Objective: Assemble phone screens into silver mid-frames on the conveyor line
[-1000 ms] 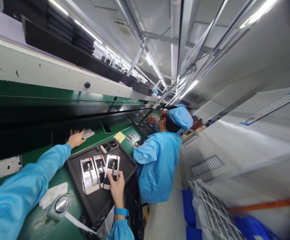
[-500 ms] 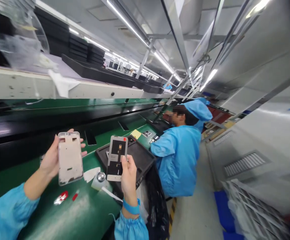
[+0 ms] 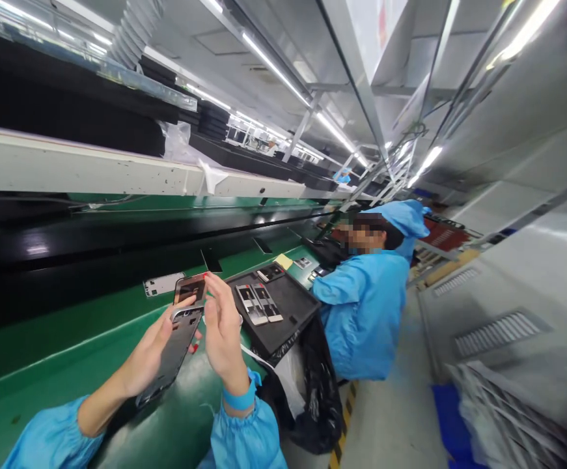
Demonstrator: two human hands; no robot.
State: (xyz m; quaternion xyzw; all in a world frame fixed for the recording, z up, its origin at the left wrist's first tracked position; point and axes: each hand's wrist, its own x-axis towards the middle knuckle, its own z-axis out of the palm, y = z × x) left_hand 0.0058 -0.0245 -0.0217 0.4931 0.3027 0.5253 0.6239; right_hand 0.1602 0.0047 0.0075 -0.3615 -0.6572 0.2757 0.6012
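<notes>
1. Smooth green workbench (image 3: 49, 365), under both hands.
2. Black rectangular tray (image 3: 297, 301), right of the right hand; silver-and-black phone units (image 3: 258, 305) inside.
3. Left hand (image 3: 142, 363): clamped on thin grey phone shell (image 3: 172, 357), tilted.
4. Right hand (image 3: 222, 329): close beside left, fingers at edge of dark glossy phone panel (image 3: 188, 290) above shell; can't tell if gripping.
5. White phone back plate (image 3: 162, 284): flat, beyond left hand.

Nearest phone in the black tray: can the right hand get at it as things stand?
Probably yes: the nearest phone lies uncovered in the black tray, beside the right hand. That hand seems occupied with the upper phone part, though, so may need freeing first.
</notes>
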